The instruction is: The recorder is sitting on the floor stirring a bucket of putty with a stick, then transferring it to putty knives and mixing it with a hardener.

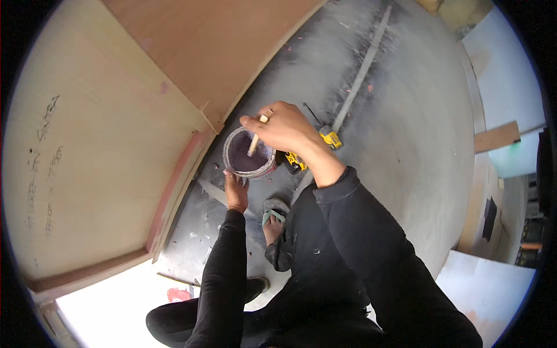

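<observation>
A round bucket (268, 170) with a smeared pale rim stands on the floor, holding dark purplish-grey paste or paint. My left hand (236, 191) holds its near side, thumb up by the rim and fingers against the wall. Over the bucket, my right hand (287, 126) is closed around a pale wooden stick (254, 142). The stick slants down, its lower end in the contents; whether it is a plain stirrer or a brush handle I cannot tell. Just right of the bucket lies a yellow-and-black power tool (295, 163), partly hidden by my right wrist.
A yellow-and-black drill (331, 137) with a long thin bit lies farther right on the grey floor (406, 151). Large wooden panels (98, 156) with pencil marks stand at the left. Boards (499, 104) lean along the right side. My sandalled foot (272, 223) is close below the bucket.
</observation>
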### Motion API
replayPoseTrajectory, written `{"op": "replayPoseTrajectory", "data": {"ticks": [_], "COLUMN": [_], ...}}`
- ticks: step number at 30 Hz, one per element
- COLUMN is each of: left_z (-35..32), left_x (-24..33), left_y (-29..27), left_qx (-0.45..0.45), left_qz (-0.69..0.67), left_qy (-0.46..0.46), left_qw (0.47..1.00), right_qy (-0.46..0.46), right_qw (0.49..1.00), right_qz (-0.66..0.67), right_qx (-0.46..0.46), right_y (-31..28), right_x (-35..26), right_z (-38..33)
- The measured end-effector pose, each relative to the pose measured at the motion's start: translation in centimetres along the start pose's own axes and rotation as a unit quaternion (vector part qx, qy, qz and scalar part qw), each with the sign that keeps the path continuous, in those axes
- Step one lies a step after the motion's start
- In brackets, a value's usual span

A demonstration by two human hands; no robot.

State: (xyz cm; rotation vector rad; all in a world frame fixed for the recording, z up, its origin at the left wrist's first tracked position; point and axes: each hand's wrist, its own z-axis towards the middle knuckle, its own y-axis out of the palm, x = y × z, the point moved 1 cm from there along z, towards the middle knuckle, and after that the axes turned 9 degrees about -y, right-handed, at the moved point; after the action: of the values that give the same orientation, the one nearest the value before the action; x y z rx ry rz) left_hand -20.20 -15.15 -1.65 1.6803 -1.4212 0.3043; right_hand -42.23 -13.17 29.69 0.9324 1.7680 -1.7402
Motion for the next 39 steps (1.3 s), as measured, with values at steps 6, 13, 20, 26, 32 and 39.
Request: {"op": "replayPoseTrajectory", "data": {"ticks": [6,13,20,26,32,39], "left_z": [-5.6,-17.0,-20.5,-21.8,-24.8,-24.2], "left_x": [4.4,8.9,4.4,-10.1,-11.8,-9.4], "left_y": [-1.9,-2.0,-8.8,-16.2,-19.2,-22.0], "left_qx": [-0.198,-0.317,-0.234,0.391,0.415,0.652], "left_qz": [-0.353,-0.329,-0.296,0.466,0.408,0.295], "left_qy": [-0.028,0.057,0.051,-0.151,-0.28,-0.146], "left_qw": [0.914,0.888,0.925,0.779,0.763,0.683], "right_qy": [-0.009,-0.098,-0.05,0.104,0.051,0.15], "right_qw": [0.992,0.97,0.898,0.93,0.94,0.956], "right_qz": [-0.09,-0.065,-0.149,-0.064,-0.146,-0.078], "right_qx": [-0.091,-0.215,-0.411,-0.347,-0.304,-0.24], "right_y": [1.4,4.3,6.4,7.2,7.7,8.7], "right_x": [-0.9,0.4,-0.5,1.2,2.8,2.0], "right_z": [1.2,2.6,2.6,2.1,3.1,4.4]}}
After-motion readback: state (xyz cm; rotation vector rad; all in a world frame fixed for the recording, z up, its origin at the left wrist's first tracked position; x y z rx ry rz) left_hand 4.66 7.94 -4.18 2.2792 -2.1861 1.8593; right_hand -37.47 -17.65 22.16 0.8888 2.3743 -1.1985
